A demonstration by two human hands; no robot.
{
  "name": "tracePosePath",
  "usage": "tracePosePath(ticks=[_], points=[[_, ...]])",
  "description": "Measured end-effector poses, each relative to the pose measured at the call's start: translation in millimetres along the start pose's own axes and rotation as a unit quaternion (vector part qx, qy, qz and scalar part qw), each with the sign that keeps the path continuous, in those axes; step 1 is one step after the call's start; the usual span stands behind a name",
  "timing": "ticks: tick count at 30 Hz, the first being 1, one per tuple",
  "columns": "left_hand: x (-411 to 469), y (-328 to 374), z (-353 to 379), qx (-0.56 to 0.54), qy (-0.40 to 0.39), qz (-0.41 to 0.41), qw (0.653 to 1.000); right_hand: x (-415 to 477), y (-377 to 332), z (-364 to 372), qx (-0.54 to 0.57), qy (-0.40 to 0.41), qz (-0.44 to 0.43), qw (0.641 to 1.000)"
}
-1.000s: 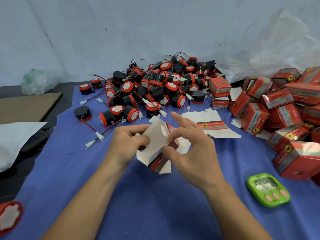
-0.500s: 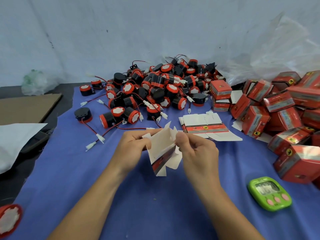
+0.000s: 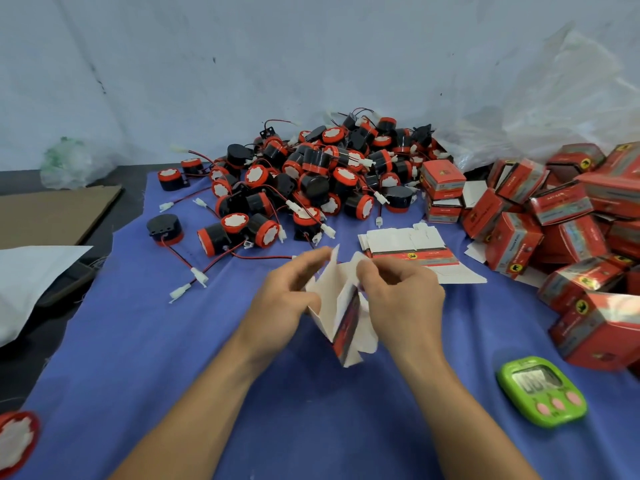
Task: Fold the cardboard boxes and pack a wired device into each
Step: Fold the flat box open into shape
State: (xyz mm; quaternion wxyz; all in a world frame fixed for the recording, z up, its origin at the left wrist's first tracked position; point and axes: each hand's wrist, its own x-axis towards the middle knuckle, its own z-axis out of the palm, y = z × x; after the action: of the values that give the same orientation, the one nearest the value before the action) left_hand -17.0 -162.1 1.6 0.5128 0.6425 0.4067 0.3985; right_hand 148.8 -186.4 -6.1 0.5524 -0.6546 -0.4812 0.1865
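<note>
Above the blue cloth (image 3: 173,341) I hold a half-folded cardboard box (image 3: 341,306), white inside and red outside, its flaps splayed. My left hand (image 3: 289,296) grips its left wall. My right hand (image 3: 401,296) pinches a top flap with curled fingers. A heap of black-and-red wired devices (image 3: 311,181) with red wires and white plugs lies behind. A stack of flat unfolded boxes (image 3: 408,247) lies just beyond my right hand.
Folded red boxes (image 3: 554,230) pile up at the right. A green timer (image 3: 542,391) sits at the lower right. One device (image 3: 15,441) lies at the lower left corner. Brown cardboard (image 3: 52,216) and a white sheet (image 3: 31,275) lie off the cloth's left edge.
The box has been turned more upright and opened out. My right hand has shifted from its lower side to the top flap, and both hands sit slightly farther from me.
</note>
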Motion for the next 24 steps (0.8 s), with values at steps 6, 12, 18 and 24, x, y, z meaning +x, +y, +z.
tracePosePath(ticks=[6,12,18,24], points=[[-1.7,-3.1,3.8,-0.066,-0.075,-0.017,0.995,2.0,7.2,5.4,-0.017,-0.012,0.013,1.000],[-0.2,-5.5,4.8,-0.194,-0.110,-0.047,0.974,2.4,10.0,6.6,0.022,-0.004,0.003,1.000],[2.2,-8.1,10.0,-0.157,-0.092,-0.084,0.980,-0.1,6.4,7.6,0.136,-0.097,-0.026,0.986],[0.2,-7.7,5.5,-0.161,-0.130,-0.086,0.975,3.1,8.2,-0.5,0.045,-0.106,-0.035,0.993]])
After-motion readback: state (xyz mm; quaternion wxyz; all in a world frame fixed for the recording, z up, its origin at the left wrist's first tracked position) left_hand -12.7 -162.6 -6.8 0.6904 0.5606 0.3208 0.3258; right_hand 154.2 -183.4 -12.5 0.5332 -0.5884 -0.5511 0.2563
